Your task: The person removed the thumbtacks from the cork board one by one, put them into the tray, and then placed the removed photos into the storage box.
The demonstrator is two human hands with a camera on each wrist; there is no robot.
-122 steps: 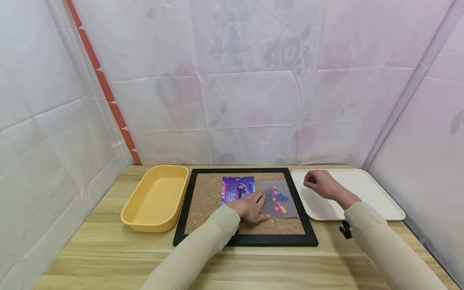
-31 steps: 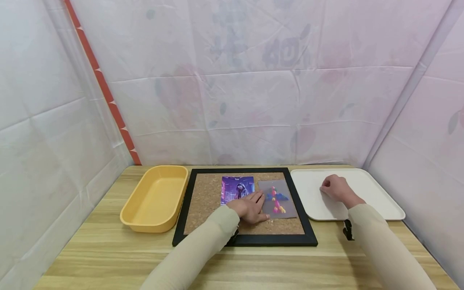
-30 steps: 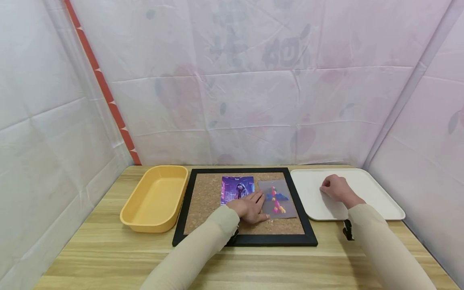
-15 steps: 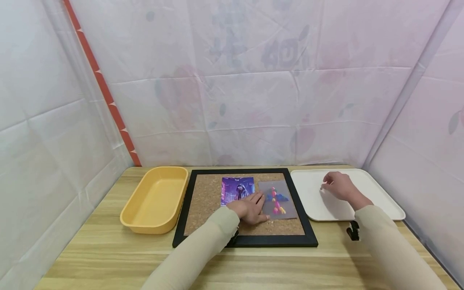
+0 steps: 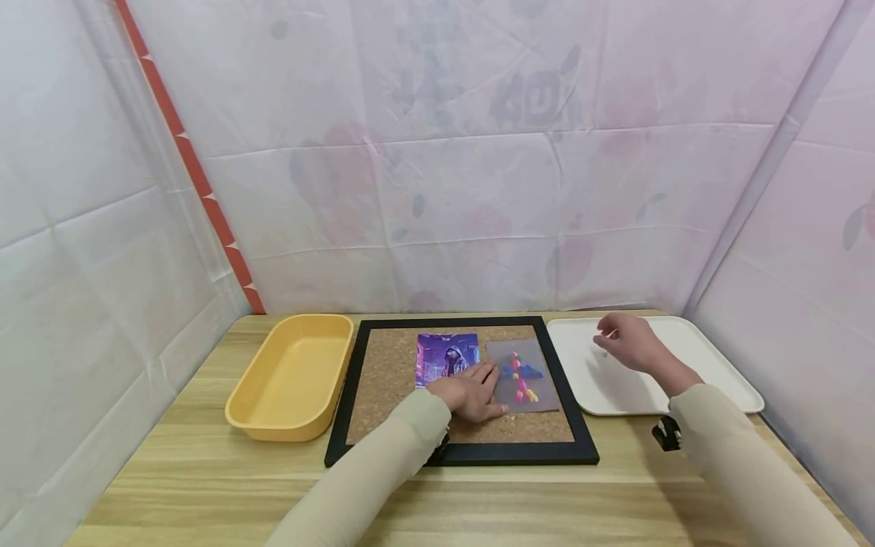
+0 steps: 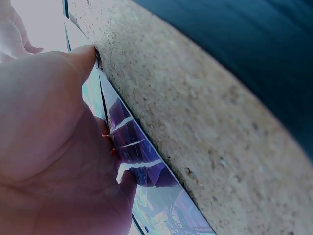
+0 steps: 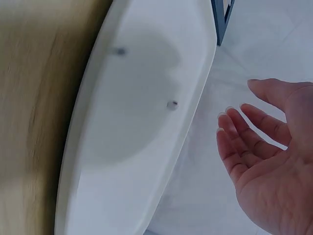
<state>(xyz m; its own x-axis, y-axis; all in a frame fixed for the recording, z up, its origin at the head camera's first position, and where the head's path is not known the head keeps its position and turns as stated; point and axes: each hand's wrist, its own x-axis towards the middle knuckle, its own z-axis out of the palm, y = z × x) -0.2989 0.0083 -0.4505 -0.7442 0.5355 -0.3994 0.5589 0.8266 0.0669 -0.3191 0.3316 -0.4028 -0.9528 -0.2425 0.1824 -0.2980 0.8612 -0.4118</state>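
Note:
My left hand [image 5: 473, 395] lies flat on a cork board [image 5: 383, 380] with a black frame, fingers spread across the neighbouring edges of two picture cards. One is a purple card [image 5: 437, 357] with a hooded figure, its lower part hidden by the hand. The other is a grey card [image 5: 526, 387] with a blue, pink and yellow shape. In the left wrist view the thumb touches a card's edge. My right hand [image 5: 629, 344] hovers above a white tray [image 5: 690, 357], fingers loosely bent and parted, holding nothing. Below it on the tray lies a small, clear round piece [image 7: 172, 105].
A second small spot, grey and blurred [image 7: 120, 51], shows on the tray in the right wrist view. At the left of the board stands a yellow tub [image 5: 294, 372]. All of it rests on a wooden table [image 5: 478, 505], with cloth walls [image 5: 478, 190] behind and at both sides.
My right hand, its fingertips together low over the tray one second ago, has lifted and shifted slightly back with its fingers parted. The left hand has stayed in place on the board.

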